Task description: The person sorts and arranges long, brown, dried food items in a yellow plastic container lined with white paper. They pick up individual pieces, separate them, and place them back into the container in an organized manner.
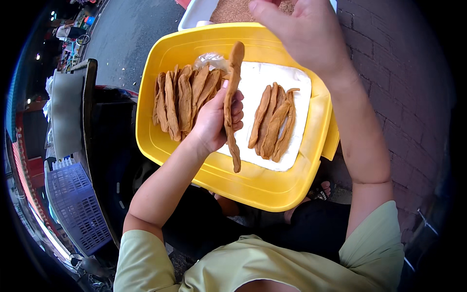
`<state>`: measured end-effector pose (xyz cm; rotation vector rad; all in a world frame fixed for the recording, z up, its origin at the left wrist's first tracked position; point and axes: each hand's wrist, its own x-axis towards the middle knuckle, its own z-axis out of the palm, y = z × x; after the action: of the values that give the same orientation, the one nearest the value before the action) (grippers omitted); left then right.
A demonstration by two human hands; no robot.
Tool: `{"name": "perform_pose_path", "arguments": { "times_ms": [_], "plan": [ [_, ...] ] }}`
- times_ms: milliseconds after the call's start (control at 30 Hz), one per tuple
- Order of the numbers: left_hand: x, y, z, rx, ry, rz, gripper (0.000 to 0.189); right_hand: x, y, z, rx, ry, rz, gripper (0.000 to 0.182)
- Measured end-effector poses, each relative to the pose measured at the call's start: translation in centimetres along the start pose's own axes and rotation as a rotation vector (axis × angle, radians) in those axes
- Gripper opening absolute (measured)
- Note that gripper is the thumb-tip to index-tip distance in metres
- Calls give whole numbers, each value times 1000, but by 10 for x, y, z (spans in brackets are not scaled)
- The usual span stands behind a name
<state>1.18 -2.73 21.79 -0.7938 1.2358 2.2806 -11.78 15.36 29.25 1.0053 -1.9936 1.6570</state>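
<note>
My left hand [219,116] is closed around a long, brown, wrinkled root-like strip [233,73], held lengthwise above a yellow plastic tub [233,193]. Behind that hand, a pile of similar brown strips [184,102] lies in the tub's left part, beside a crumpled clear plastic bag [211,60]. Several more strips [275,124] rest side by side on a white sheet [248,146] at the right. My right hand [292,25] is raised at the top, over a white tray [189,18] of brown granular material [233,12]; its fingertips are partly cut off by the frame's edge.
A purple plastic basket [78,204] stands at the left, near a dark-edged stand. Brick paving [379,73] runs along the right and an asphalt road [124,40] lies at the upper left. A person with a bicycle [83,39] is farther off. My legs are beneath the tub.
</note>
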Motion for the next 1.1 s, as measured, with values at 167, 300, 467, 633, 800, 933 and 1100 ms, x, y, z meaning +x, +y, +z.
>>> {"name": "perform_pose_path", "arguments": {
  "times_ms": [167, 300, 467, 633, 800, 933, 1100],
  "plan": [
    [83, -106, 15, 140, 301, 119, 36, 20, 27, -54, 290, 184, 139, 16],
    [113, -171, -8, 740, 268, 188, 38, 20, 25, -43, 253, 156, 94, 17],
    [70, -130, 4, 1272, 130, 592, 46, 10, 33, -45, 200, 116, 170, 13],
    [70, -81, -101, 1708, 730, 507, 67, 17, 30, -31, 328, 69, 162, 12],
    [92, -78, -96, 1526, 831, 362, 52, 15, 32, -16, 200, 30, 170, 11],
    [97, -46, -113, 1193, 601, 179, 17, 1, 34, 7, 228, -122, 151, 9],
    [20, 20, -56, 429, 214, 21, 19, -17, 26, 35, -34, -352, 179, 17]
  ]
}}
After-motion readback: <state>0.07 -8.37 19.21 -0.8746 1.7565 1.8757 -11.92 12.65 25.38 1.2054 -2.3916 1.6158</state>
